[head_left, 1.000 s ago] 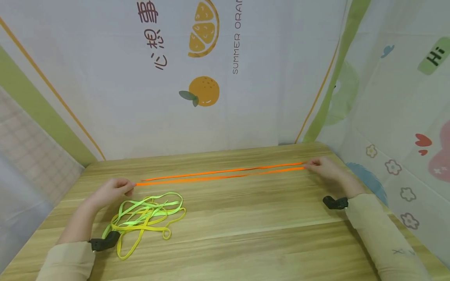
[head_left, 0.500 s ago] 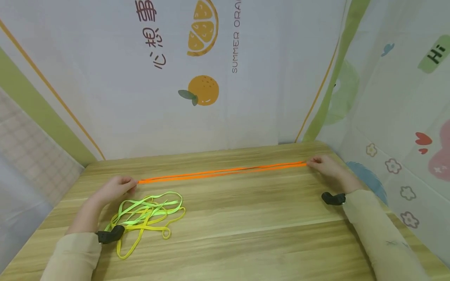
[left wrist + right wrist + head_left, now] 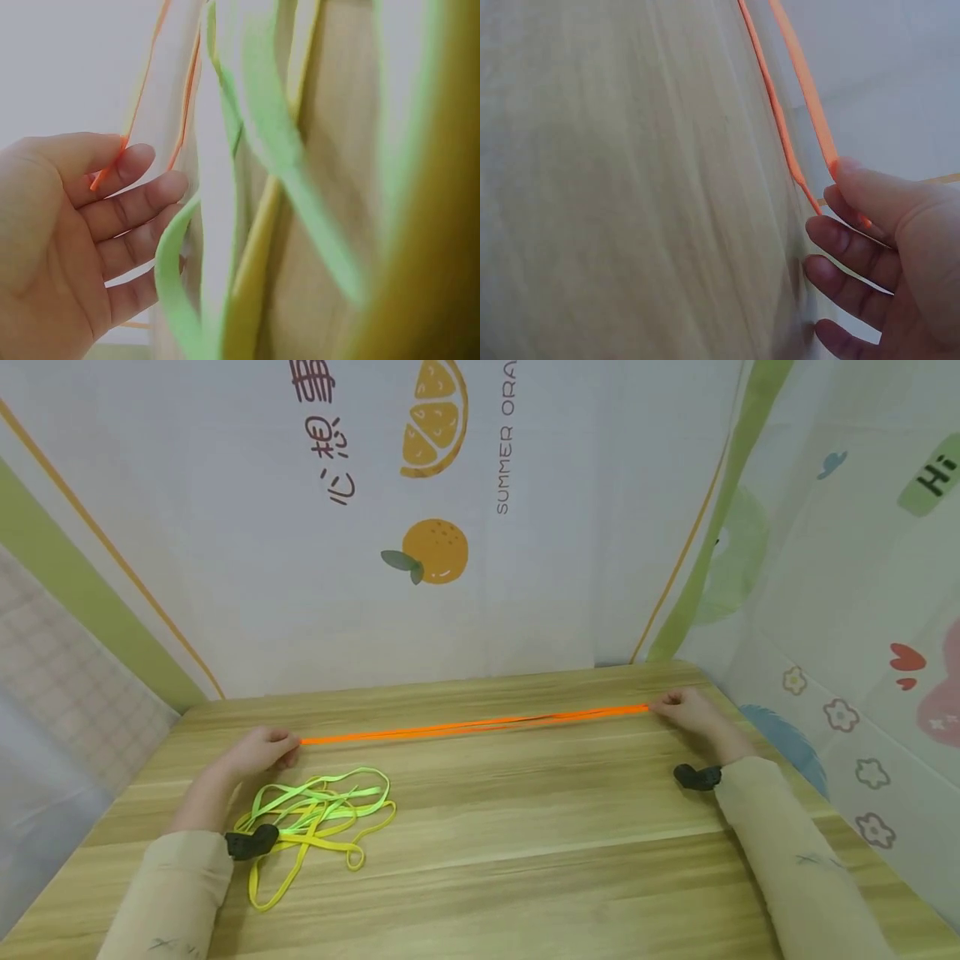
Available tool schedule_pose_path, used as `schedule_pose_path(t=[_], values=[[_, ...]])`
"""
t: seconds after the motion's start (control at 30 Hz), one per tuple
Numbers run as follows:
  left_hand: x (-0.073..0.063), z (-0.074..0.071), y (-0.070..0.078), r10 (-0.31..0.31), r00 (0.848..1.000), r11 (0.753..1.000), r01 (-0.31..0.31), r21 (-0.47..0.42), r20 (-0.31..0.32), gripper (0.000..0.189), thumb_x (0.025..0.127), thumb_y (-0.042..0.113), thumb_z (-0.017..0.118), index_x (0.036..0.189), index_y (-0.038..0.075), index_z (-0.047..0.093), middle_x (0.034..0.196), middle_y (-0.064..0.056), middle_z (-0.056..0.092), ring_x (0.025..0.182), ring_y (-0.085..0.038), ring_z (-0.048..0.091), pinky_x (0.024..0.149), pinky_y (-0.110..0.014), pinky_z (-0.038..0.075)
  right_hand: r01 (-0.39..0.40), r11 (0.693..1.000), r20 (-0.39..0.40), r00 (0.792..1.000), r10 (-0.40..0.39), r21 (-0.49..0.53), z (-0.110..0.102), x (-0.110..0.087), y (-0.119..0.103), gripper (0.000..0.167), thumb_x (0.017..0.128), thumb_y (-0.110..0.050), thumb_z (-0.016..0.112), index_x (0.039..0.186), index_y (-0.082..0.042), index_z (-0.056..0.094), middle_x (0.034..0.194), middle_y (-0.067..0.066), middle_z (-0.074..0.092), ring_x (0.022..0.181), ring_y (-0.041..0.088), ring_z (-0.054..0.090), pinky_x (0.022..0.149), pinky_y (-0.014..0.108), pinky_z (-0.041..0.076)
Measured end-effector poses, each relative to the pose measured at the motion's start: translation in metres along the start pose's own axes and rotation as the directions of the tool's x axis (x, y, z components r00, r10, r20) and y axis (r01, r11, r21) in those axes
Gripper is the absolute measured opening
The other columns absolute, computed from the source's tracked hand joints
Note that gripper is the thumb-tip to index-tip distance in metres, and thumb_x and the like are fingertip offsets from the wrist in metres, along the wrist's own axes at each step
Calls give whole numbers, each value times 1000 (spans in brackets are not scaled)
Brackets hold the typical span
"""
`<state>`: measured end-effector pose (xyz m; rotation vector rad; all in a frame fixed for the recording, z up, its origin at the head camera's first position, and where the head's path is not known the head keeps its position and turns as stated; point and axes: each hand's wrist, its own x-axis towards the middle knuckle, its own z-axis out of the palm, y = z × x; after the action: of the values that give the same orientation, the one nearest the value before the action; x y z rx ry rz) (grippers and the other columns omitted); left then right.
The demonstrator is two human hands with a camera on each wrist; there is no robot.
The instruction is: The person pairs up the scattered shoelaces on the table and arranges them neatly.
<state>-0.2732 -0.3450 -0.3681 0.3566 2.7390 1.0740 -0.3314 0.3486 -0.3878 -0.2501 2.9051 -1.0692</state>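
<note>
A flat orange shoelace [image 3: 442, 729], doubled into two strands, runs straight across the far part of the wooden table [image 3: 525, 860]. My left hand [image 3: 262, 752] pinches its left end between thumb and index finger; in the left wrist view a short orange tip pokes out past the thumb. At the other end, my right hand [image 3: 693, 717] pinches the lace, with one strand [image 3: 808, 82] under the thumb and the other passing by the fingertips. Just in front of the left hand lie a tangled neon-green shoelace [image 3: 270, 120] and a yellow shoelace [image 3: 257, 251], loosely looped together.
A white printed curtain [image 3: 525, 610] hangs along the table's back edge, and another patterned curtain [image 3: 847, 635] hangs to the right. Black wrist cameras [image 3: 252, 842] sit on both forearms, the left one over part of the laces.
My left hand has shifted a little right and away from me. The orange strands, spread apart a second ago, now lie close together. My right hand has barely moved.
</note>
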Motion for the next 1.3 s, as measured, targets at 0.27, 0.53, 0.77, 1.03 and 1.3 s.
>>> schedule_pose_path(t=[0.27,0.53,0.77,1.03,1.3], values=[[5,2,-1,-33,999,999,33,-19,-5,36,104,18,43,78,-4,56,69,-6,51,60,-17,44,54,-26,37,-5,1000,-18,1000,5,-19,3,5,4,42,99,-31,54,114,9,60,113,26,59,104,40,53,89,51,41],[7,7,3,-96,995,993,94,-69,-19,34,103,17,44,75,0,52,69,-5,48,59,-16,41,55,-27,36,-10,999,-81,997,6,-45,6,10,5,36,96,-28,59,103,8,64,104,22,62,93,33,53,80,42,42],[11,10,4,-153,987,981,147,-124,-40,36,102,17,45,69,3,49,61,-2,42,52,-12,34,50,-25,33,-48,998,-98,994,43,-51,10,14,6,35,96,-28,60,98,7,63,102,22,60,92,34,52,80,45,41],[16,12,7,-181,983,982,178,-59,-44,39,100,19,48,63,8,45,55,1,38,49,-12,32,49,-27,33,-63,995,-121,991,54,-73,12,14,3,34,95,-30,61,93,4,63,94,17,60,84,30,51,75,39,40],[20,13,4,-226,971,974,227,9,-78,37,97,22,52,63,10,49,54,2,40,48,-12,36,49,-29,35,-101,992,-150,985,89,-72,13,14,1,34,93,-31,63,92,3,62,93,17,60,84,31,51,79,42,40]])
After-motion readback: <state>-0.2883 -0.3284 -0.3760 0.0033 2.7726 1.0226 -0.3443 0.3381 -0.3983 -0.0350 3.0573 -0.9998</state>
